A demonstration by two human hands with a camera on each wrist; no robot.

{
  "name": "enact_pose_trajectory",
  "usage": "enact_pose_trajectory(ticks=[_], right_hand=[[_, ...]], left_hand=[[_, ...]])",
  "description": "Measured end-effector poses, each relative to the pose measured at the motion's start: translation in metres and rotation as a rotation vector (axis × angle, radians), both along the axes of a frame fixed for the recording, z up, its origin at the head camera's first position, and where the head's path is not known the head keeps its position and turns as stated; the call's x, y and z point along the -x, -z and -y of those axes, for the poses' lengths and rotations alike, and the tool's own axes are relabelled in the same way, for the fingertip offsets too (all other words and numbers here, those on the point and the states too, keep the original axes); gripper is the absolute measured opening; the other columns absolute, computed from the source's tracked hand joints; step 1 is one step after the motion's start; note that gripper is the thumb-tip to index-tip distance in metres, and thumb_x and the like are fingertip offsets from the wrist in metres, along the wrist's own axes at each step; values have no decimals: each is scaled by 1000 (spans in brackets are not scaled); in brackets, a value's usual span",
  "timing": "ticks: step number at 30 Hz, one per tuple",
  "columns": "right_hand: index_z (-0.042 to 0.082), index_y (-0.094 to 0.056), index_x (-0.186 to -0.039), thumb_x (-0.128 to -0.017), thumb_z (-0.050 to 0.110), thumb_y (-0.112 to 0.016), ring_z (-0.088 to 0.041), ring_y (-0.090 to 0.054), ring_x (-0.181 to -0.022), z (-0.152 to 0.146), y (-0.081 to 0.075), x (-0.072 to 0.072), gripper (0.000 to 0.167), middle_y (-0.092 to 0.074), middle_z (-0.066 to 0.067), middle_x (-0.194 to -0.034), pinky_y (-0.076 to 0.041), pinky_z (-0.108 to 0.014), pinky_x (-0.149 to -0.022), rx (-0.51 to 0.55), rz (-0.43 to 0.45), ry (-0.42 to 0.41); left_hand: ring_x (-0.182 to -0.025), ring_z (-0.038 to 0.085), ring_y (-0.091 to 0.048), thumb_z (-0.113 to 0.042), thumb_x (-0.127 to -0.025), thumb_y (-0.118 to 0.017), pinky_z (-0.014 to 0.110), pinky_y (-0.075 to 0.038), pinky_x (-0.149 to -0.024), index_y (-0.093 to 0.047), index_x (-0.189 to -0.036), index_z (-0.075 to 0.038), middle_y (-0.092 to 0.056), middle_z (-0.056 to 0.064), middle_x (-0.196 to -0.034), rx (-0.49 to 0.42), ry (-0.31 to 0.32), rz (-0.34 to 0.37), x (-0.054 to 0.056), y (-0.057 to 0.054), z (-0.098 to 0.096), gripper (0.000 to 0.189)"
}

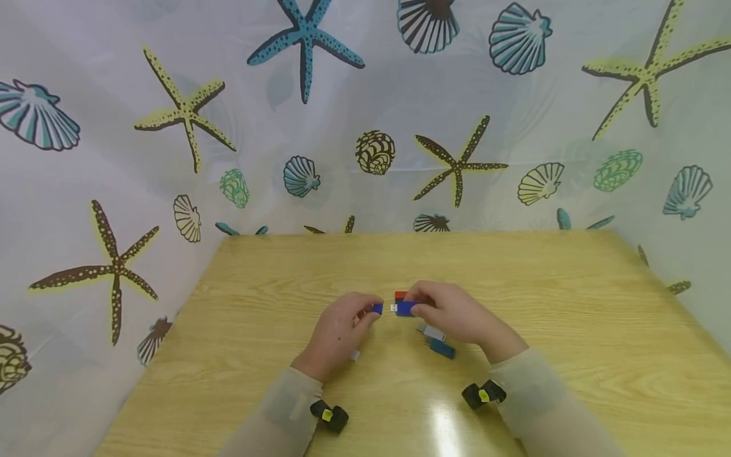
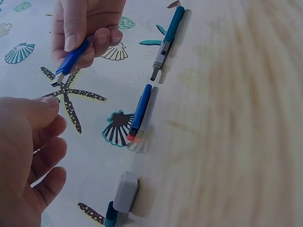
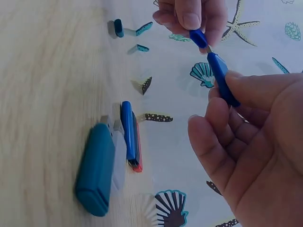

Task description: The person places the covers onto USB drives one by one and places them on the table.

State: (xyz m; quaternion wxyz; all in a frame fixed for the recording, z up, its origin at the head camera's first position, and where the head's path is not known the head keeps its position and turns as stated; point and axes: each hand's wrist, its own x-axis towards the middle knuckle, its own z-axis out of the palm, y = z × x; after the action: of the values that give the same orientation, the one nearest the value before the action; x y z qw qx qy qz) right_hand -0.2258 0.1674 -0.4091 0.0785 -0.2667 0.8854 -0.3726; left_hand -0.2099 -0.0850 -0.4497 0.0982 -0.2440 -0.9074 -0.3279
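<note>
In the head view my left hand [image 1: 338, 329] pinches a small blue cap [image 1: 377, 308] between thumb and index finger. Facing it, my right hand [image 1: 457, 312] grips a blue USB flash drive [image 1: 406, 309] by its body, with the metal plug bare and pointing at the cap. A small gap parts plug and cap in the head view. From the right wrist, the cap [image 3: 198, 39] and the drive [image 3: 220, 75] are roughly in line, held above the table. The left wrist view hides most of the cap behind the left thumb.
On the wooden table [image 1: 274, 266], a teal flash drive [image 1: 442, 348] and a light grey one [image 1: 434, 333] lie below my right hand. A red-ended piece [image 1: 401, 296] lies just behind it. A pale cap [image 2: 126, 191] and a teal cap [image 2: 111, 215] lie near my left hand.
</note>
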Motion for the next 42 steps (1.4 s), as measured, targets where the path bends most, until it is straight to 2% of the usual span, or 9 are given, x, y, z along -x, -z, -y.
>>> enact_pose_trajectory(ticks=[5, 8, 18, 25, 31, 36, 42], right_hand=[[18, -66, -107, -103, 16, -60, -16, -57, -78, 6, 1, -3, 7, -67, -3, -93, -49, -36, -73, 13, -8, -17], [19, -66, -107, -103, 17, -60, -16, -58, -79, 8, 2, -4, 7, -68, -3, -94, -50, -37, -75, 8, 1, -21], [19, -67, -106, -104, 16, -60, -15, -60, -81, 11, 2, -3, 8, -70, -2, -95, -51, -38, -77, 13, -6, -30], [18, -67, -108, -105, 17, -58, -15, -57, -66, 11, 2, -4, 10, -67, -5, -87, -50, -36, -67, 38, 32, -42], [16, -67, -105, -104, 13, -56, -13, -52, -55, 18, 4, -7, 12, -61, -4, -73, -48, -32, -57, 115, 51, -23], [16, -68, -105, -104, 12, -57, -13, -52, -56, 21, 5, -8, 12, -61, -2, -74, -49, -32, -56, 125, 49, 9], [14, -68, -114, -102, 18, -62, -13, -56, -67, 23, 4, -8, 14, -67, 3, -88, -49, -31, -62, 74, -34, 34]], left_hand=[[-83, 5, -52, -22, -100, -68, 25, -49, -70, -70, -121, -19, -57, -15, -94, -24, 49, -53, 0, -1, -1, 22], [-82, 5, -51, -20, -99, -69, 25, -48, -70, -69, -122, -17, -56, -15, -93, -27, 59, -65, -2, -1, -1, 24], [-82, 6, -52, -21, -99, -69, 24, -47, -68, -68, -123, -19, -56, -14, -95, -14, 61, -52, -4, -2, -3, 25], [-88, 4, -55, -24, -100, -67, 25, -49, -73, -69, -124, -19, -62, -12, -100, -38, 82, -16, -7, -5, -5, 24], [-86, 3, -58, -20, -98, -69, 23, -51, -73, -71, -120, -14, -67, -8, -102, -59, 113, -69, -7, -5, -6, 23], [-86, 2, -58, -22, -98, -69, 23, -51, -72, -72, -120, -16, -67, -10, -102, -58, 92, -83, -9, -6, -6, 23], [-89, 4, -60, -23, -101, -66, 27, -53, -76, -70, -119, -16, -66, -10, -103, -93, 47, -21, -7, -5, -5, 20]])
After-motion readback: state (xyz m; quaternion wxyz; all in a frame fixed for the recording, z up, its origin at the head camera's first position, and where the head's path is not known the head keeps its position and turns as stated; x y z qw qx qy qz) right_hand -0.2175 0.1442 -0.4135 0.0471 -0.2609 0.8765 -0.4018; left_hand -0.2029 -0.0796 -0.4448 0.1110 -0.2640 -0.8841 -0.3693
